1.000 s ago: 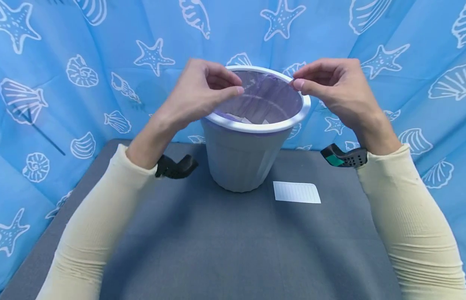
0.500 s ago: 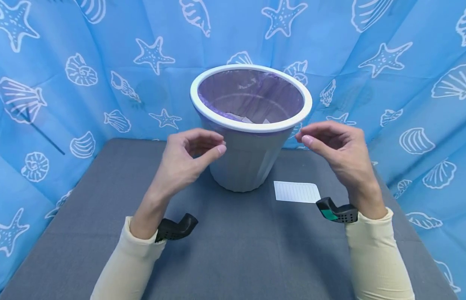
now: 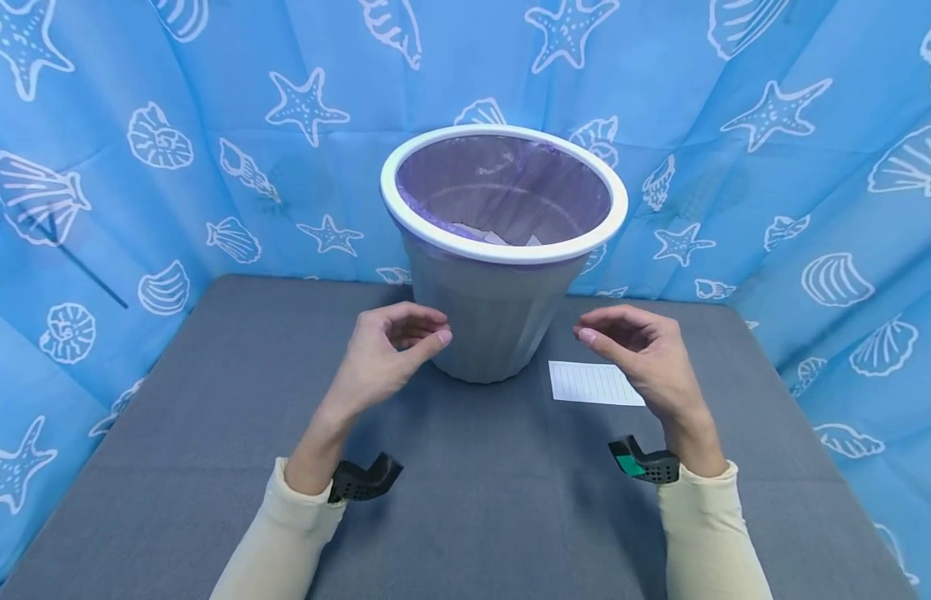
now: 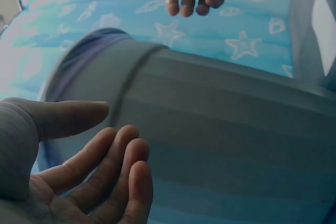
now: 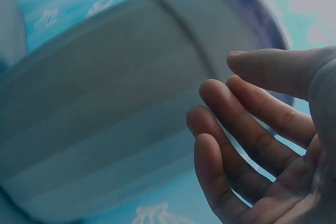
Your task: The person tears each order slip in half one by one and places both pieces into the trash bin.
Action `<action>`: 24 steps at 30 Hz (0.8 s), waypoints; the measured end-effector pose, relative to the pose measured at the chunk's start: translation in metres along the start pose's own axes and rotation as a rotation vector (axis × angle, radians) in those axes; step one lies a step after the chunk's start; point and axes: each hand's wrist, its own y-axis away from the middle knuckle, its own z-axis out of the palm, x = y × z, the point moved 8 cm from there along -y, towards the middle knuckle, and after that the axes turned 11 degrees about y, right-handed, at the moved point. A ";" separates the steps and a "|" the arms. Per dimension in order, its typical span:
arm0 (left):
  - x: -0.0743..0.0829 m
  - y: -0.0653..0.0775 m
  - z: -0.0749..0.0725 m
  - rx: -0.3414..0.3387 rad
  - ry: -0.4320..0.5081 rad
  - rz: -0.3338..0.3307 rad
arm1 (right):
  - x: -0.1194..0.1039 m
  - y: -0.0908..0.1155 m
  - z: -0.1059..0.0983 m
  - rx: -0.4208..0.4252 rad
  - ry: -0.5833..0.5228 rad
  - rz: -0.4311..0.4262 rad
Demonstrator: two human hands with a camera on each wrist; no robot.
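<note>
A grey trash can [image 3: 483,312] with a white rim ring stands upright at the back of the table. A purple bag [image 3: 465,179] lines its inside, and white pieces of paper [image 3: 495,238] lie within. My left hand [image 3: 386,354] hovers at the can's front left, fingers loosely bent and holding nothing. On the other side my right hand [image 3: 645,354] is in the air, also holding nothing, over the corner of a lined paper slip [image 3: 588,383]. Both wrist views show relaxed fingers [image 4: 139,179] in front of the can's ribbed wall [image 5: 105,103].
Dark grey cloth covers the table [image 3: 495,517]. Behind and beside it hangs a blue curtain [image 3: 232,92] printed with shells and starfish, close to the can's back.
Both hands have come down from the can's rim toward the table, and the right one has shifted inward. The can and the paper slip stay in place.
</note>
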 end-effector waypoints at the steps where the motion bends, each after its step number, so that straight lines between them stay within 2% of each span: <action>1: -0.002 0.000 0.001 0.000 0.000 -0.007 | 0.005 0.000 0.000 0.003 0.033 0.018; 6: -0.011 0.000 0.008 -0.012 0.000 -0.013 | 0.030 0.001 -0.003 0.018 0.166 0.097; 11: -0.022 0.001 0.021 -0.041 0.000 -0.024 | 0.062 0.006 -0.015 0.014 0.256 0.180; 18: -0.043 0.004 0.054 -0.131 -0.022 -0.042 | 0.116 0.020 -0.035 -0.003 0.430 0.326; 24: -0.060 0.005 0.085 -0.210 -0.080 -0.109 | 0.152 0.031 -0.039 -0.101 0.524 0.491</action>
